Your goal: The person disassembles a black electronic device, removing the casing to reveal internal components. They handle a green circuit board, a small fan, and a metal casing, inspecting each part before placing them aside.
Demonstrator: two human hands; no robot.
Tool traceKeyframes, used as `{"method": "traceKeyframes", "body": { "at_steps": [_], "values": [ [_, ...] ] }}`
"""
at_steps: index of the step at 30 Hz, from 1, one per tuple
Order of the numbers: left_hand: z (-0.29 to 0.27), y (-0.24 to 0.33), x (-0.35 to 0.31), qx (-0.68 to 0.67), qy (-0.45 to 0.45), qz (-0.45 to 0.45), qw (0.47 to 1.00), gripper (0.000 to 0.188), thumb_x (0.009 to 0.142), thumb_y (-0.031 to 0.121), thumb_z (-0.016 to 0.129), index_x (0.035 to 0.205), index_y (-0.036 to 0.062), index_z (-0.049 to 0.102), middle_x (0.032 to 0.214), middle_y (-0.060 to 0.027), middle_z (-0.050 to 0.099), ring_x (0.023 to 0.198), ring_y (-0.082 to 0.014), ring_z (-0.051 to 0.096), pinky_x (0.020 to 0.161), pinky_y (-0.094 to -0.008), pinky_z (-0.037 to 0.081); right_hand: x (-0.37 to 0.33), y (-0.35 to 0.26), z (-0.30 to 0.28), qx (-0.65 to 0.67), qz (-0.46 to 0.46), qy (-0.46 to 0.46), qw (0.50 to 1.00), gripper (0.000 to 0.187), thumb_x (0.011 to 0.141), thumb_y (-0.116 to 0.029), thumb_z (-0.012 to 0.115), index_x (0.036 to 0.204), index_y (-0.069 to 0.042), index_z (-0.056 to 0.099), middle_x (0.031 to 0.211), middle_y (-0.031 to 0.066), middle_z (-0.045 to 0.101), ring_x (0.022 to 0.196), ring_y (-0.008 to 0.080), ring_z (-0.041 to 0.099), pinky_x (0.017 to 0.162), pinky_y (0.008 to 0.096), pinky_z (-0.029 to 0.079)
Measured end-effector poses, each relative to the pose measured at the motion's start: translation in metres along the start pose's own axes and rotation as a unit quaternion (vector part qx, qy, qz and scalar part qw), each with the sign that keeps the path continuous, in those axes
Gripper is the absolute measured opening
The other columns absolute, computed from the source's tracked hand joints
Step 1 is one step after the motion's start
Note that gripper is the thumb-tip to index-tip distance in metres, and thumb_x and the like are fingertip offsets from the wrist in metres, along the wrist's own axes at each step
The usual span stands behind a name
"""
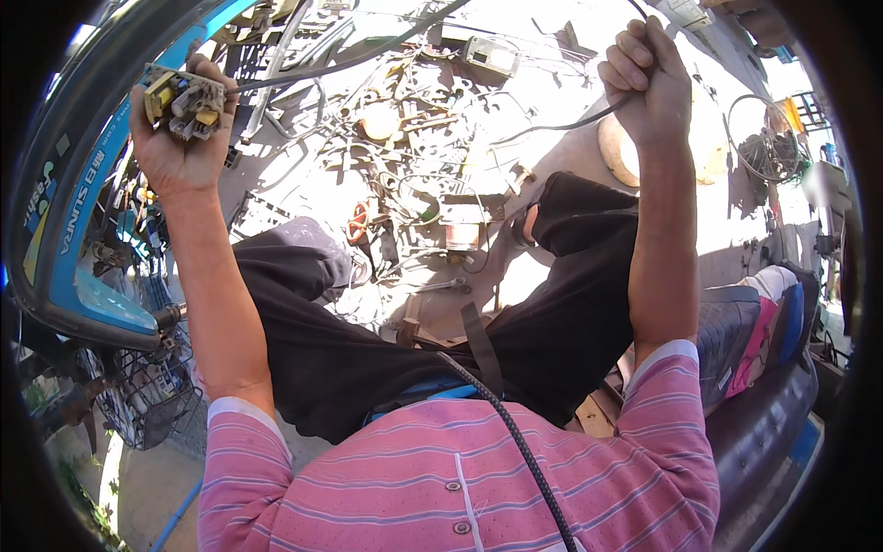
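Observation:
My left hand (177, 167), raised at the upper left, is closed around a small dusty circuit board (195, 103) with yellow and grey parts on it. A dark cable (368, 57) runs from the board up to the right and leaves the top of the view. At the upper right my right hand (651, 87) is a fist around a dark cord (570, 124). One part of this cord hangs down to the left, and another passes above the fist out of view. Whether cord and cable are one piece I cannot tell.
Loose metal parts and wires (395, 156) litter the sunlit ground between my feet, with a red handwheel (359, 223) among them. A grey box (490, 60) lies farther off. To the left stands a blue vehicle panel (92, 212) above a wire basket (152, 396); a dark padded seat (768, 432) is on the right.

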State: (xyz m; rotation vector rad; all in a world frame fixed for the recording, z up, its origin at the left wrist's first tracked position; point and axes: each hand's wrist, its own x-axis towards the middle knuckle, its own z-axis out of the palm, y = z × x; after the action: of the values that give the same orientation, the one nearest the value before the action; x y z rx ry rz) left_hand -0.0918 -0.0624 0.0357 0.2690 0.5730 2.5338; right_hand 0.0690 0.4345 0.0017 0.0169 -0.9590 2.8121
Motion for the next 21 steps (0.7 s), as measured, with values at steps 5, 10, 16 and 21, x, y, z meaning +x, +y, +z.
{"method": "traceKeyframes", "body": {
  "at_steps": [5, 10, 16, 21],
  "values": [
    [0.014, -0.003, -0.007, 0.082, -0.039, 0.031, 0.995, 0.053, 0.101, 0.04, 0.054, 0.128, -0.0061, 0.054, 0.119, -0.0246, 0.061, 0.11, -0.0339, 0.063, 0.105, -0.0511, 0.044, -0.032, -0.061, -0.049, -0.086, -0.075, 0.085, 0.99, 0.021, 0.101, -0.024, 0.054, 0.093, -0.005, 0.059, 0.07, -0.0007, 0.049, 0.054, 0.0105, 0.045, 0.047, 0.0242, 0.036],
    [0.016, -0.025, 0.0, 0.158, 0.006, 0.014, 0.987, 0.059, 0.104, 0.039, 0.048, 0.14, -0.0069, 0.043, 0.136, -0.0277, 0.054, 0.132, -0.0361, 0.053, 0.11, -0.0482, 0.046, -0.089, -0.15, -0.021, -0.24, -0.151, 0.147, 0.948, 0.02, 0.1, -0.023, 0.059, 0.096, -0.004, 0.06, 0.068, -0.0022, 0.047, 0.054, 0.0095, 0.042, 0.05, 0.0242, 0.034],
    [0.003, -0.018, 0.009, 0.173, 0.016, -0.046, 0.984, 0.059, 0.106, 0.036, 0.046, 0.144, -0.0077, 0.036, 0.139, -0.0263, 0.053, 0.129, -0.0346, 0.055, 0.102, -0.0472, 0.054, -0.186, -0.24, -0.018, -0.271, -0.207, 0.267, 0.901, 0.023, 0.103, -0.029, 0.057, 0.103, -0.007, 0.063, 0.069, -0.0068, 0.046, 0.056, 0.0062, 0.036, 0.054, 0.0232, 0.031],
    [-0.006, -0.032, 0.007, 0.155, 0.068, -0.071, 0.983, 0.048, 0.104, 0.037, 0.052, 0.13, -0.0034, 0.051, 0.124, -0.0208, 0.064, 0.109, -0.0302, 0.067, 0.092, -0.0432, 0.058, -0.309, -0.251, -0.101, -0.234, -0.19, 0.49, 0.818, 0.026, 0.107, -0.027, 0.042, 0.103, -0.008, 0.061, 0.069, -0.006, 0.048, 0.057, 0.0078, 0.042, 0.052, 0.025, 0.036]
  ]
}}
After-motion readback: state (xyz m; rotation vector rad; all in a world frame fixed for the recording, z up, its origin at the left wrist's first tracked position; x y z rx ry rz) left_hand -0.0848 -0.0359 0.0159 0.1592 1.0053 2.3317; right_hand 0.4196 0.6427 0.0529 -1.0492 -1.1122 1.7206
